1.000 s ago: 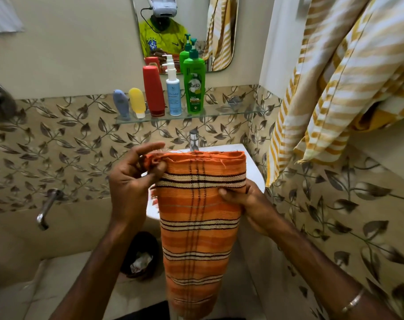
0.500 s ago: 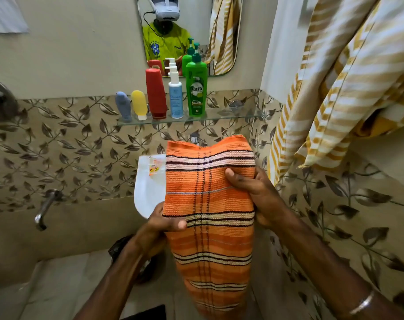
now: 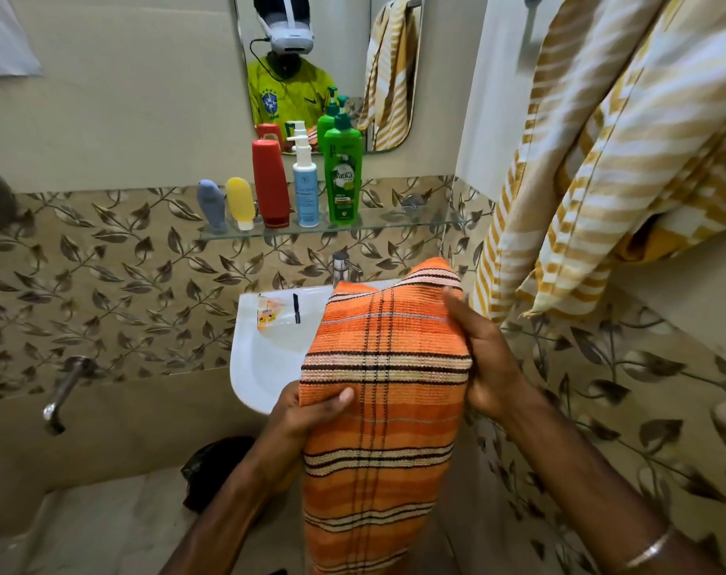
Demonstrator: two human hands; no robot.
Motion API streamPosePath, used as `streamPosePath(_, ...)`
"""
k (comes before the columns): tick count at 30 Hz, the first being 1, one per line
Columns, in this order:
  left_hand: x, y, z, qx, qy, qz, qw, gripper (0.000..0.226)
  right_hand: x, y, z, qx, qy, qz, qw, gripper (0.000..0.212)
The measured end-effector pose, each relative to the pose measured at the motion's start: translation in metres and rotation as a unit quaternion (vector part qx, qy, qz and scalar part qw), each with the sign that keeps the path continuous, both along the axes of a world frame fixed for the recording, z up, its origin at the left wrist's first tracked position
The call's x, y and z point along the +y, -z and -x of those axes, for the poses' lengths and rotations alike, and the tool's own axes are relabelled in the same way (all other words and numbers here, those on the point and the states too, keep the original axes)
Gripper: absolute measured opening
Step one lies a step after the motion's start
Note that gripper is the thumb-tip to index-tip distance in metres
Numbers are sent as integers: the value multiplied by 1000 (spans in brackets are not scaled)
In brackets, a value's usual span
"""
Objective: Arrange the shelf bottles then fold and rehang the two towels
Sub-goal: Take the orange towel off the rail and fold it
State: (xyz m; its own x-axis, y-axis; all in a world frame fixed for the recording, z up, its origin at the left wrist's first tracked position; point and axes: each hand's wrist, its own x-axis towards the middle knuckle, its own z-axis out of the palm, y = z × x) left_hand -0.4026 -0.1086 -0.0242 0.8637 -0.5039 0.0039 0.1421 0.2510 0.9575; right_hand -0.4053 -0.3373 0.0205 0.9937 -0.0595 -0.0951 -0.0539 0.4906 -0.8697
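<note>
An orange striped towel (image 3: 384, 392), folded lengthwise, hangs in front of me over the white sink (image 3: 266, 354). My left hand (image 3: 311, 412) grips its left edge partway down, thumb on the front. My right hand (image 3: 483, 359) holds the right edge near the top, fingers curled round the cloth. A yellow and white striped towel (image 3: 610, 168) hangs at the upper right. On the glass shelf (image 3: 394, 226) stand several bottles in a row by height: blue-grey (image 3: 211, 207), yellow (image 3: 240, 201), red (image 3: 271, 182), white spray (image 3: 305, 184), green (image 3: 343, 172).
A mirror (image 3: 324, 56) above the shelf reflects a person in a yellow shirt. The basin tap (image 3: 341, 265) stands behind the orange towel. A wall tap (image 3: 64, 392) sticks out at lower left. A dark bin (image 3: 212, 466) sits on the floor under the sink.
My left hand slid from the towel's top corner down its left edge. The towel's top rose and leaned to the right with my right hand.
</note>
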Motion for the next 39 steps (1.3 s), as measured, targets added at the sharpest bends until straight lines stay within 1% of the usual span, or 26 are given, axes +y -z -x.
streamPosePath(1, -2, -4, -1, -5, -6, 6, 1000, 29, -2, 3, 1, -1, -11, -7, 1000, 52)
streamPosePath(5, -4, -16, -7, -14, -36, 26, 999, 27, -5, 26, 5, -8, -83, -17, 996, 88)
streamPosePath(8, -2, -23, -14, -29, -53, 33, 998, 24, -1, 40, 12, -18, -138, 9, 990, 103)
streamPosePath(9, -1, -25, -16, -31, -58, 36, 997, 24, -1, 45, 14, -18, -150, 15, 988, 104)
streamPosePath(10, 0, -26, -18, -30, -63, 40, 997, 23, 0, 48, 17, -16, -152, 27, 988, 100)
streamPosePath(13, 4, -34, -22, -17, -83, 39, 996, 25, 3, 52, 21, -18, -160, 108, 981, 68)
streamPosePath(15, 6, -38, -24, -13, -94, 33, 995, 29, 7, 51, 21, -23, -159, 154, 975, 54)
streamPosePath(16, 7, -39, -25, -8, -96, 31, 995, 34, 8, 51, 21, -23, -147, 158, 976, 47)
streamPosePath(17, 7, -40, -27, -1, -91, 32, 995, 45, 9, 50, 21, -24, -135, 153, 979, 40)
streamPosePath(18, 9, -40, -28, 8, -77, 37, 996, 61, 10, 49, 22, -24, -124, 143, 982, 34)
streamPosePath(19, 11, -40, -28, 18, -55, 48, 997, 76, 12, 47, 22, -22, -113, 131, 985, 31)
streamPosePath(20, 13, -40, -28, 29, -28, 64, 997, 86, 13, 44, 22, -20, -105, 119, 987, 30)
streamPosePath(25, 21, -25, -30, 92, 72, 166, 979, 116, 18, 33, 19, -12, -79, 82, 993, 23)
streamPosePath(27, 21, -16, -24, 88, 90, 158, 979, 124, 18, 29, 18, -9, -74, 75, 994, 23)
streamPosePath(29, 24, -5, -17, 86, 98, 127, 983, 128, 18, 26, 16, -8, -67, 64, 996, 23)
streamPosePath(30, 26, 1, -13, 89, 102, 112, 984, 128, 17, 25, 15, -7, -63, 60, 996, 23)
streamPosePath(31, 28, 6, -9, 89, 101, 102, 986, 123, 17, 24, 14, -5, -57, 57, 997, 25)
streamPosePath(32, 29, 10, -7, 85, 96, 93, 987, 112, 16, 22, 12, -4, -53, 54, 997, 27)
streamPosePath(33, 30, 11, -6, 72, 96, 78, 990, 95, 15, 21, 11, -3, -51, 50, 997, 28)
streamPosePath(34, 29, 9, -5, 51, 109, 58, 991, 77, 14, 19, 11, -2, -50, 47, 998, 30)
streamPosePath(35, 27, 6, -3, 28, 124, 39, 991, 64, 13, 18, 11, -1, -49, 43, 998, 33)
streamPosePath(37, 24, 1, -3, 10, 120, 12, 993, 52, 11, 15, 10, 6, -47, 42, 998, 36)
streamPosePath(39, 21, -3, -1, 5, 89, -2, 996, 43, 10, 13, 8, 12, -46, 46, 998, 35)
